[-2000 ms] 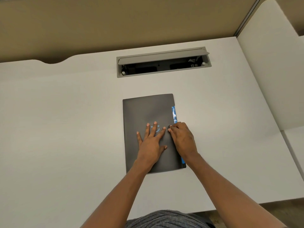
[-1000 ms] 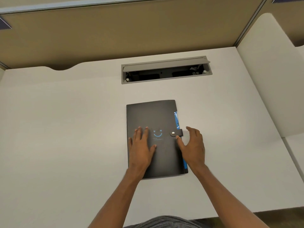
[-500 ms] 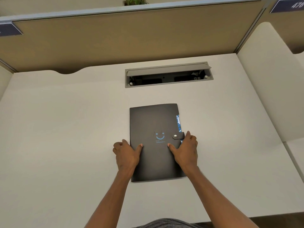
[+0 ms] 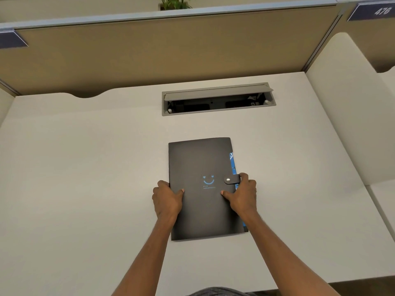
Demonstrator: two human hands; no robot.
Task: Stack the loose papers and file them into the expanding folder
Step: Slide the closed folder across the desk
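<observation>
**Folder Shut and Snapped, Filing Apparently Done**

Pale desk point(image 4: 85, 189) inside a tan-walled cubicle, cable tray point(image 4: 218, 99) open in the desktop well beyond the fingertips, no loose papers anywhere in view. Flat on the desk, the black expanding folder point(image 4: 203, 159), long edge running away from the body, cover closed and strap point(image 4: 232, 180) snapped over the right edge just beside the right fingers. Blue tab edges point(image 4: 232, 162) peeking out along that same side, just past the knuckles.

Left hand point(image 4: 167, 199) clamped on the folder's left edge: thumb lying across the cover, fingers curled over the rim and probably under it, though hidden there. Right hand point(image 4: 243, 194) mirroring it on the right edge, thumb on the cover, fingers wrapped around the side below the strap. Both closed on the folder, neither spread.

Judging by the bare desk and fastened strap, stacking and filing look finished; papers themselves not visible, presumably inside. Little left beyond squaring the folder, lifting it or setting it aside. No sign yet of lift off the surface.
</observation>
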